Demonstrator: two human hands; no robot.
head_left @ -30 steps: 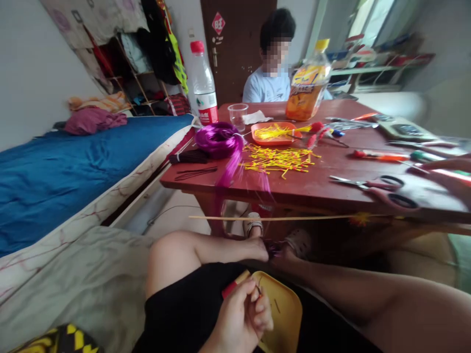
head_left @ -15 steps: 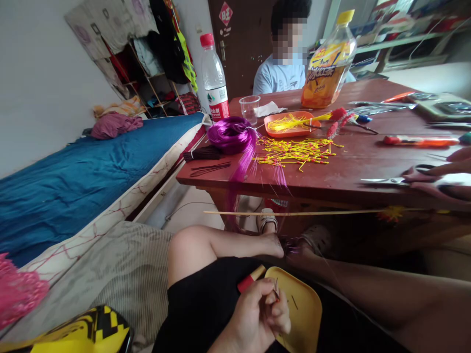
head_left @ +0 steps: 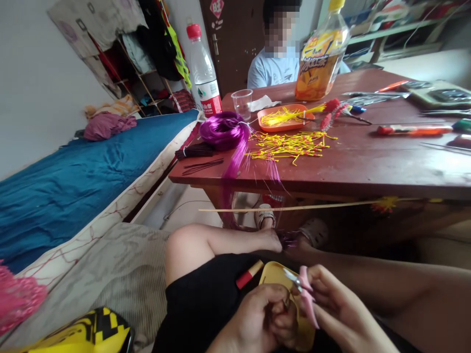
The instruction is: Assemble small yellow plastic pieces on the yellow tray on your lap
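Above the near yellow tray (head_left: 273, 273), my right hand (head_left: 336, 306) is gripping pink scissors (head_left: 308, 300), my left hand (head_left: 267, 315) pinching an indistinct piece (head_left: 286, 304), an apparent trimming step calling for careful blade alignment.

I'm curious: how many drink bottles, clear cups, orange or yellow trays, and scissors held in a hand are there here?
Drink bottles: 2 (red-capped bottle, yellow-capped bottle)
Clear cup: 1
Trays: 2 (orange tray, yellow tray)
Held scissors: 1 (pink-handled scissors, in the right hand)
Total: 6
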